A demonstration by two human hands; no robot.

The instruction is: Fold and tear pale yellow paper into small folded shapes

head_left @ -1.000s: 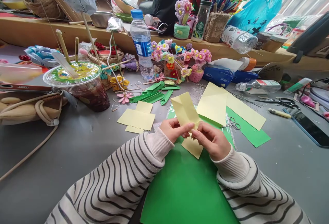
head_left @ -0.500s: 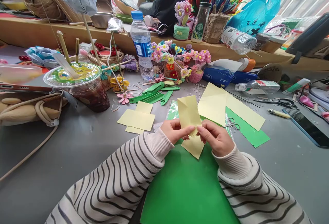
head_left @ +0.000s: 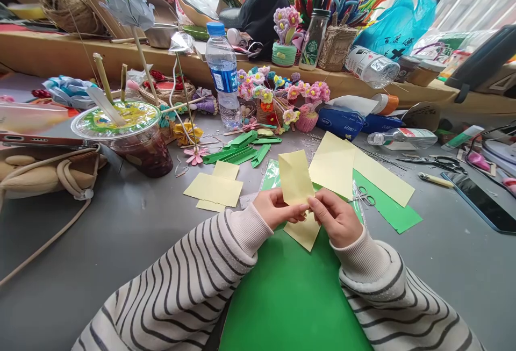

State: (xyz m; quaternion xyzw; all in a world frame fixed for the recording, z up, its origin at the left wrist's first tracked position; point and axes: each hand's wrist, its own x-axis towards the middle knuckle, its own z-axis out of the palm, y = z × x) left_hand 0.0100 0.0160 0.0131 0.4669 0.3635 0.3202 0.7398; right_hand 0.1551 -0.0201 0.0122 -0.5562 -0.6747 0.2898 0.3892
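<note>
A small rectangle of pale yellow paper [head_left: 295,176] stands upright between my two hands. My left hand [head_left: 279,208] pinches its lower left part, thumb laid across the bottom edge. At the lower right corner, the thumb and fingers of my right hand [head_left: 335,215] grip the same sheet. The fold or edge under the thumbs is partly hidden. Beneath the hands another yellow piece [head_left: 303,234] lies on a large green sheet [head_left: 298,292]. Left of my hands, several yellow pieces [head_left: 213,188] overlap on the grey table.
Larger yellow sheets [head_left: 334,164] and small scissors [head_left: 365,195] lie to the right. Folded green strips [head_left: 234,152] sit beyond the hands. A lidded drink cup [head_left: 141,152] and a water bottle [head_left: 223,79] stand at the left and back. A phone [head_left: 484,200] lies far right.
The lower part of the held yellow paper, creased and turned at the bottom before, now looks flatter, with the thumbs along its bottom edge. Both hands stay in nearly the same place.
</note>
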